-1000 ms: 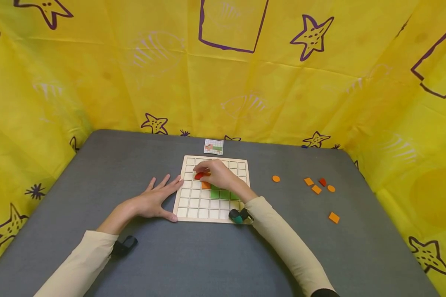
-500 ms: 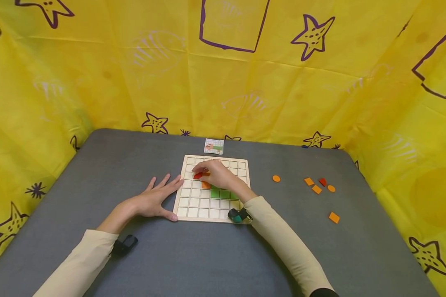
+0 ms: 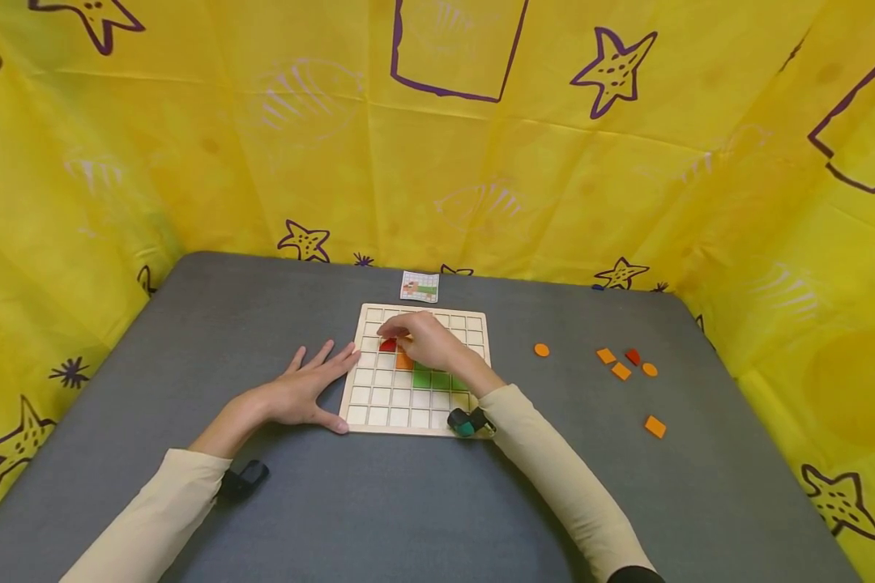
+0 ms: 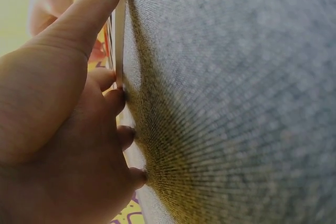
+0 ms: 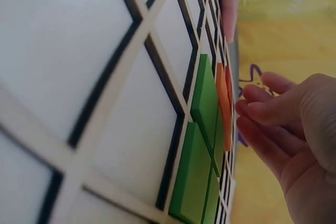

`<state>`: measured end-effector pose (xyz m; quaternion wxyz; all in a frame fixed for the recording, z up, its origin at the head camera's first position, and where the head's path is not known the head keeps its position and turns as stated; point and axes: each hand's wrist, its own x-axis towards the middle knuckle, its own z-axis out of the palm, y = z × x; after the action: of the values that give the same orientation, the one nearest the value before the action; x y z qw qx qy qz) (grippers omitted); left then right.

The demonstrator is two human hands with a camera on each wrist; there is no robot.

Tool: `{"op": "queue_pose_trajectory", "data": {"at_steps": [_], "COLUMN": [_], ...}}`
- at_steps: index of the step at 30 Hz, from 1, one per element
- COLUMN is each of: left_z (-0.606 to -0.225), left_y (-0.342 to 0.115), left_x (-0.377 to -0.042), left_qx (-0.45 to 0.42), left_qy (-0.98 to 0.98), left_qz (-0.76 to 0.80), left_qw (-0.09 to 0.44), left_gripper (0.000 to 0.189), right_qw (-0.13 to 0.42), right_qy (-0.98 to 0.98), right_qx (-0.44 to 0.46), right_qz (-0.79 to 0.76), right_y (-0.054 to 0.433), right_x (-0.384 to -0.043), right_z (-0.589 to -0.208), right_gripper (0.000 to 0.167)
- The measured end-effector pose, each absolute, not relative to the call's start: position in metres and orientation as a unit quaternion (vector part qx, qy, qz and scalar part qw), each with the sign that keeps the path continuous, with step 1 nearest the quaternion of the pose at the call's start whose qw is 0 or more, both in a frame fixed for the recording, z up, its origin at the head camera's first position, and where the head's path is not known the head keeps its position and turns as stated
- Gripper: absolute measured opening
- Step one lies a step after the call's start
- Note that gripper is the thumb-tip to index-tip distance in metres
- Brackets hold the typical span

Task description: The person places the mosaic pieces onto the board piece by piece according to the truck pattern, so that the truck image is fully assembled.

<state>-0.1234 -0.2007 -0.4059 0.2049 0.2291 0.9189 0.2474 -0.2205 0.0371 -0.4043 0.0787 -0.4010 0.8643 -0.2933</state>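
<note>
A wooden grid board (image 3: 401, 431) lies on the grey table. My left hand (image 3: 302, 397) is spread flat, its fingertips and thumb touching the board's left edge; the left wrist view shows the thumb (image 4: 92, 11) against that edge. Over the upper middle of the grid is my right hand (image 3: 432, 340), fingers loosely bent beside a rounded red tile (image 3: 388, 346) lying in a cell. In the right wrist view the fingers (image 5: 262, 106) stand slightly off the tiles. An orange tile (image 3: 404, 361) and several green tiles (image 3: 423, 378) sit in nearby cells. The hand hides part of the grid.
A small printed pattern card (image 3: 419, 287) lies behind the board. To the right are a round orange tile (image 3: 542, 351), several other orange tiles (image 3: 655, 427) and a red tile (image 3: 632, 357). A yellow patterned curtain (image 3: 481, 178) surrounds the table's back and sides.
The red tile, earlier tilted between my right fingers, now lies flat in its cell and the fingers have come off it. My left hand has stayed put.
</note>
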Motion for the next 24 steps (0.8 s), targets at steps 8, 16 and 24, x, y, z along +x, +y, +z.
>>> {"op": "queue_pose_trajectory", "data": {"at_steps": [8,16,24], "left_z": [-0.406,-0.407,-0.409], "left_y": [-0.2,-0.2,-0.2], "left_x": [-0.124,-0.124,-0.126], "left_qx": [0.231,0.231,0.227], "left_qy": [0.92,0.92,0.922], "left_qz": [0.243,0.244,0.24], "left_qw": [0.203,0.201,0.203], "left_gripper": [0.114,0.115,0.116], "right_qw": [0.071,0.028,0.014], "right_qy": [0.865,0.861,0.86], "right_qx": [-0.396,-0.384,-0.36], "right_qz": [-0.3,-0.331,-0.361], "right_y": [0.049,0.069,0.096], "right_x": [-0.215,-0.208,-0.208], "right_z": [-0.399,-0.392,-0.387], "right_gripper": [0.026,0.023,0.024]}}
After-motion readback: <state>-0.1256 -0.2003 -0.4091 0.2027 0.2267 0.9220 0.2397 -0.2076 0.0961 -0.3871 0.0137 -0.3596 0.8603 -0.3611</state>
